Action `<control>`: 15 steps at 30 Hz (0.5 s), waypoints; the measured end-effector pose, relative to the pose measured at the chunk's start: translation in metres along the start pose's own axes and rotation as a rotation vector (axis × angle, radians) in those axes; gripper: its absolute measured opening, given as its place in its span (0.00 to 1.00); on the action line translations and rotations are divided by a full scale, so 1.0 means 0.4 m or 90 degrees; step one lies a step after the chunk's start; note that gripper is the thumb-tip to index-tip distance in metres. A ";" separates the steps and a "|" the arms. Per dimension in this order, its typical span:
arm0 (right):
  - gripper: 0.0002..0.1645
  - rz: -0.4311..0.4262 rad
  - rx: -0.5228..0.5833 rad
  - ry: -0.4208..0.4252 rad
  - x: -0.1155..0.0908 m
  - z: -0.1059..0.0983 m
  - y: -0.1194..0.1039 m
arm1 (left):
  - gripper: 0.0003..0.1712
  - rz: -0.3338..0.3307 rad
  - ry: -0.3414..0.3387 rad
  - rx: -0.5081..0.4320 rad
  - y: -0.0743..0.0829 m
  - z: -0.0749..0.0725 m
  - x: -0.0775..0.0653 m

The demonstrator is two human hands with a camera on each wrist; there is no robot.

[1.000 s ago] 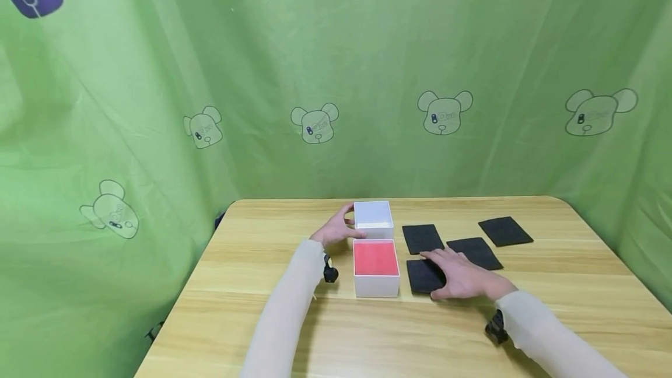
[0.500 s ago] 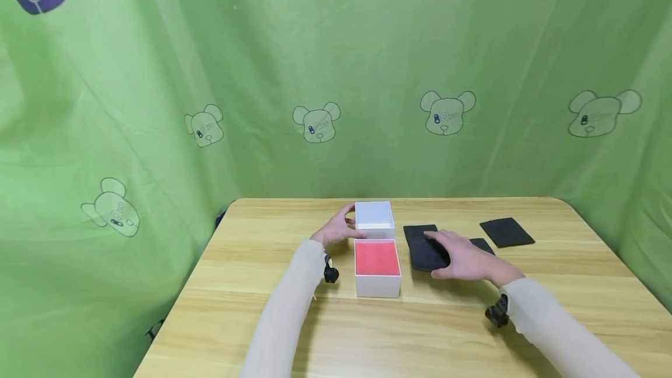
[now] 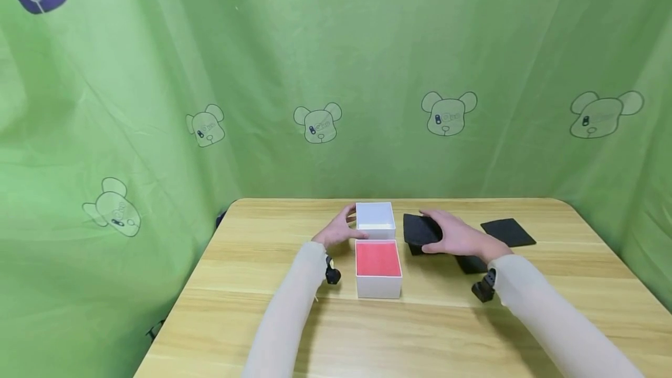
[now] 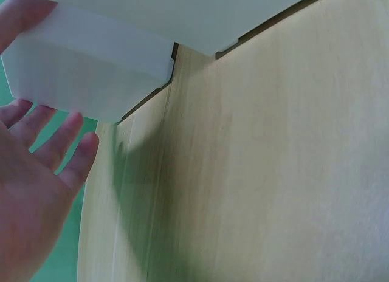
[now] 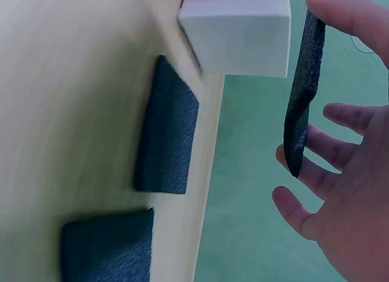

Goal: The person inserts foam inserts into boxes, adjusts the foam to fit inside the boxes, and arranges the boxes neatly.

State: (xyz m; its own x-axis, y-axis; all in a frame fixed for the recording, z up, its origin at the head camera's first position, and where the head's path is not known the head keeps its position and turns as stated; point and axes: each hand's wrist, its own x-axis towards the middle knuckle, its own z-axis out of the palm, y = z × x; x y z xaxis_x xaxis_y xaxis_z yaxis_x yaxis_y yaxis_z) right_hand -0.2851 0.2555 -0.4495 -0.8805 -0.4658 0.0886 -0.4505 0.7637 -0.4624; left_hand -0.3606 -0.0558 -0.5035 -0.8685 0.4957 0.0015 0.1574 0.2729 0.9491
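Note:
Two white boxes stand one behind the other. My left hand [image 3: 338, 231] holds the rear box [image 3: 375, 233] by its left side, thumb toward the front wall; in the left wrist view the fingers [image 4: 70, 136] reach along its far side. The front box [image 3: 378, 287] shows a red surface [image 3: 377, 259] inside. Right of the rear box, my right hand [image 3: 458, 234] pinches a black square pad [image 3: 420, 227] between thumb and fingers, raised above the table. The right wrist view shows this pad [image 5: 306, 69] edge-on and slightly bent.
Under the held pad lies another black pad [image 3: 416, 249], partly hidden. A further pad [image 3: 471, 264] is partly covered by the right hand, and one more [image 3: 508, 232] lies at the far right. The wooden table [image 3: 420, 337] ends at a green curtain [image 3: 367, 162].
My right hand has lifted the nearest black pad off the table and carried it away from me, over the pad beside the rear box. The left hand and both boxes stay put.

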 end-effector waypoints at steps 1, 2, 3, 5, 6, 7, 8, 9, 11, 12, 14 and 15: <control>0.55 -0.002 0.001 0.000 0.009 -0.001 -0.003 | 0.60 0.000 0.001 -0.002 -0.001 -0.001 -0.001; 0.55 -0.004 0.001 0.000 0.017 -0.002 -0.006 | 0.59 0.001 0.002 -0.003 -0.001 -0.002 -0.002; 0.56 -0.006 0.002 0.000 0.025 -0.003 -0.008 | 0.59 -0.001 0.002 -0.002 -0.001 -0.002 -0.003; 0.56 -0.010 0.000 0.000 0.042 -0.006 -0.016 | 0.59 -0.003 0.004 -0.001 -0.002 -0.002 -0.005; 0.56 -0.012 -0.004 0.001 0.050 -0.006 -0.021 | 0.59 -0.003 0.004 -0.001 -0.002 -0.002 -0.006; 0.57 -0.014 -0.006 0.002 0.058 -0.007 -0.027 | 0.59 -0.005 0.003 0.000 -0.001 -0.001 -0.008; 0.56 -0.019 -0.008 0.005 0.067 -0.007 -0.033 | 0.59 -0.007 0.002 0.002 0.000 -0.001 -0.009; 0.56 -0.023 -0.011 0.007 0.076 -0.007 -0.038 | 0.60 -0.008 0.002 0.002 0.002 0.000 -0.010; 0.56 -0.031 -0.021 0.014 0.094 -0.006 -0.050 | 0.60 -0.006 0.002 0.002 0.004 0.001 -0.011; 0.56 -0.034 -0.025 0.016 0.103 -0.005 -0.056 | 0.60 -0.006 0.002 0.002 0.005 0.002 -0.011; 0.56 -0.039 -0.032 0.019 0.122 -0.003 -0.068 | 0.60 -0.004 0.003 0.001 0.007 0.002 -0.010; 0.56 -0.034 -0.034 0.017 0.131 -0.001 -0.073 | 0.60 -0.001 0.004 -0.002 0.006 0.002 -0.009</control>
State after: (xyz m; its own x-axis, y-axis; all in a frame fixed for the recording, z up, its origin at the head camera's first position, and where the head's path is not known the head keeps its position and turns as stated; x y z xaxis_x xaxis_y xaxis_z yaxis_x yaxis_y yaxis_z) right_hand -0.3179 0.2090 -0.4311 -0.8579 -0.4956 0.1355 -0.5040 0.7605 -0.4093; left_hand -0.3568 -0.0561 -0.5015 -0.8719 0.4897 0.0015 0.1542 0.2716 0.9500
